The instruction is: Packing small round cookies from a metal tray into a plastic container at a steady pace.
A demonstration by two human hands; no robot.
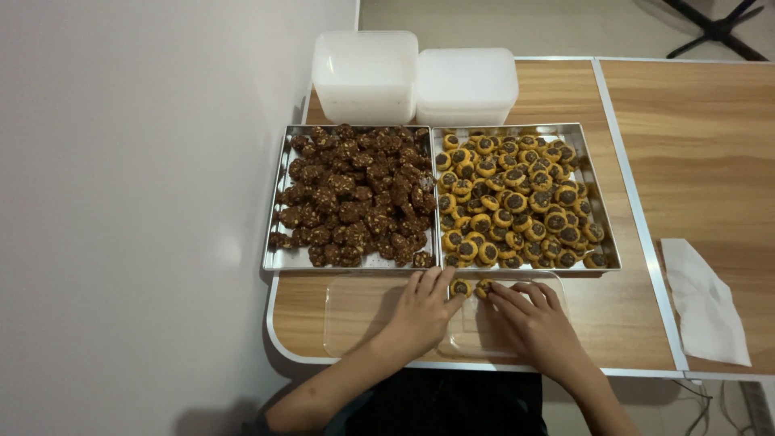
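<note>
My left hand (421,309) rests over a clear plastic box (355,319) at the table's near edge, its fingertips on a round yellow cookie with a dark centre (460,287). Beside it, my right hand (533,321) pinches a second such cookie (483,287) over another clear box (472,335). Just beyond the hands stand two metal trays side by side. The left tray (278,260) is piled with dark brown chunky cookies (355,194). The right tray (607,242) is filled with yellow dark-centred cookies (517,202).
Two stacks of white plastic tubs (365,74) (467,85) stand behind the trays. A white paper napkin (704,303) lies on the adjoining wooden table at the right. A pale wall runs along the left. A black chair base (714,28) is on the floor beyond.
</note>
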